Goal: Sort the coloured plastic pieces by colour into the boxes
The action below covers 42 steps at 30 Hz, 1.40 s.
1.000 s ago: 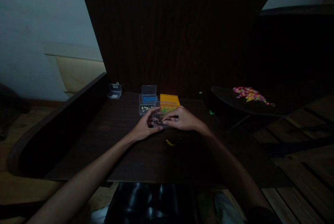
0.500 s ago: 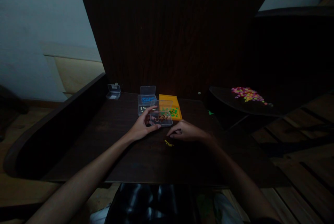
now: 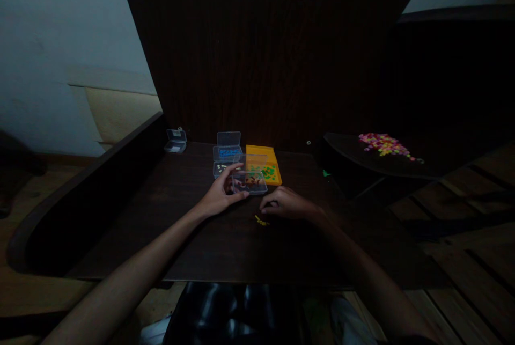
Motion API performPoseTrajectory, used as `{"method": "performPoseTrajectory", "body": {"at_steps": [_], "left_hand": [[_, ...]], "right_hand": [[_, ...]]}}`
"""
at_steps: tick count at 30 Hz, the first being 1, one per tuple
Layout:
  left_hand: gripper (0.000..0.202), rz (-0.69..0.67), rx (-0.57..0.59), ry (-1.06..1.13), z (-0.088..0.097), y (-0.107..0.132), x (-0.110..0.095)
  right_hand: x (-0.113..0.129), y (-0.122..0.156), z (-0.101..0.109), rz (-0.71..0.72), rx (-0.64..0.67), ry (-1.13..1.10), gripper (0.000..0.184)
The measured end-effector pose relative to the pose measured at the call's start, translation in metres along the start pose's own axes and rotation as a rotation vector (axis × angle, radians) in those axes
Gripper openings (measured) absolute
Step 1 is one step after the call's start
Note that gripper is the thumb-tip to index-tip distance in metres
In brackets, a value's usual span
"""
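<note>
My left hand (image 3: 223,192) grips a clear plastic box (image 3: 257,190) by its left end, thumb along the front and fingers behind. Its lid stands open, and small reddish-brown pieces (image 3: 250,180) lie inside. Just right of the box, my right hand (image 3: 284,203) is low over the dark table, fingers curled and pinched together; whatever they hold, if anything, is hidden. Beneath those fingertips lies a small heap of yellow pieces (image 3: 262,221). Behind the box is a yellow open case (image 3: 274,180) with green pieces (image 3: 269,172).
Clear boxes with blue pieces (image 3: 229,153) and whitish pieces (image 3: 221,167) stand behind my left hand. Another open clear box (image 3: 175,147) sits at the far left. Many pink and yellow pieces (image 3: 386,145) are heaped on the right shelf. A green scrap (image 3: 326,173) lies near it.
My right hand has shifted very slightly to the right, fingers still curled near the yellow pieces. The left hand keeps its hold on the clear box; the whole view has drifted a little.
</note>
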<state>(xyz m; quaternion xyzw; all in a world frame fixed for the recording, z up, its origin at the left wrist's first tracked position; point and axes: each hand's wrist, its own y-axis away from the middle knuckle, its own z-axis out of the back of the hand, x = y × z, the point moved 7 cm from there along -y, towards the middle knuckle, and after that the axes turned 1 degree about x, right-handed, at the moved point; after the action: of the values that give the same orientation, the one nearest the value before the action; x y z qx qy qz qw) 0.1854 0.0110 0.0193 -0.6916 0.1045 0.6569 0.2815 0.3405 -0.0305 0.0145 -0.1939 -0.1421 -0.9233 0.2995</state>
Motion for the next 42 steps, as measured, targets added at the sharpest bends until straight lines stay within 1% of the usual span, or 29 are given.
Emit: {"method": "performPoseTrajectory", "body": {"at_steps": [7, 18, 24, 32, 35, 38, 42], "left_hand": [[0.073, 0.009, -0.002, -0.035, 0.000, 0.000, -0.002], [0.073, 0.014, -0.004, 0.002, 0.002, 0.000, -0.001], [0.073, 0.001, -0.016, 0.002, 0.003, 0.000, -0.004], [0.073, 0.002, -0.015, -0.029, 0.003, 0.000, -0.005], [0.073, 0.007, -0.007, -0.026, 0.002, 0.000, -0.005], [0.073, -0.003, -0.005, -0.014, 0.002, -0.001, -0.004], [0.074, -0.012, 0.005, -0.010, 0.002, -0.001, -0.001]], "right_hand": [[-0.001, 0.006, 0.003, -0.055, -0.009, 0.063, 0.017], [-0.006, 0.003, 0.003, -0.042, -0.069, 0.167, 0.020], [-0.005, 0.001, 0.002, -0.043, -0.092, 0.227, 0.025], [-0.003, 0.007, 0.001, -0.022, -0.097, 0.200, 0.025], [-0.004, 0.012, 0.008, 0.008, -0.116, 0.079, 0.024], [0.000, 0.016, 0.023, 0.030, -0.150, -0.052, 0.026], [0.013, 0.012, 0.047, 0.035, -0.268, -0.042, 0.028]]}}
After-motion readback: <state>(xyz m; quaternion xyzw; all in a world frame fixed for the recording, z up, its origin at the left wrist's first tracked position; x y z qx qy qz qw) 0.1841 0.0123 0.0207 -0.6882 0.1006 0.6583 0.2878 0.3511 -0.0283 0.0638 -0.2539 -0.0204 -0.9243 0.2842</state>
